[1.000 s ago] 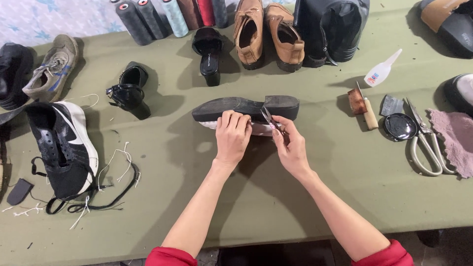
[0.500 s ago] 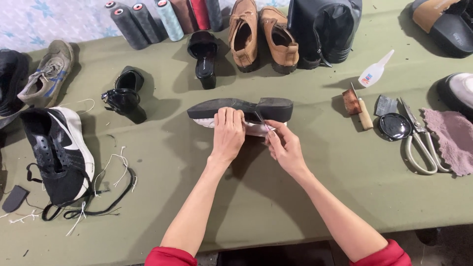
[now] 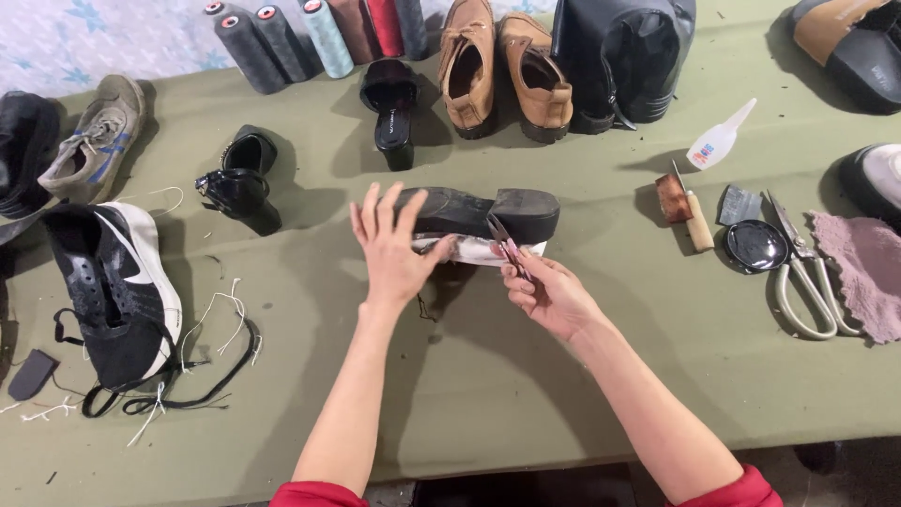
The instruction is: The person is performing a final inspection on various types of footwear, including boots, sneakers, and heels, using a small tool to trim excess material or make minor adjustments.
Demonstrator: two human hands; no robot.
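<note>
On the upturned shoe (image 3: pixel 474 211), left hand (image 3: pixel 392 252) rests spread; right hand (image 3: pixel 549 293) grips seemingly snips (image 3: pixel 505 242).

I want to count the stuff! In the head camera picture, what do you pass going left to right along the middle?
Black-and-white sneaker → left hand → right hand holding small snips → round black tin → big scissors → pinkish cloth.

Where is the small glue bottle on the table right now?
In the head view, the glue bottle lies on the right side of the green table, just below the black boots and above the wooden-handled brush, apart from both hands.
</note>
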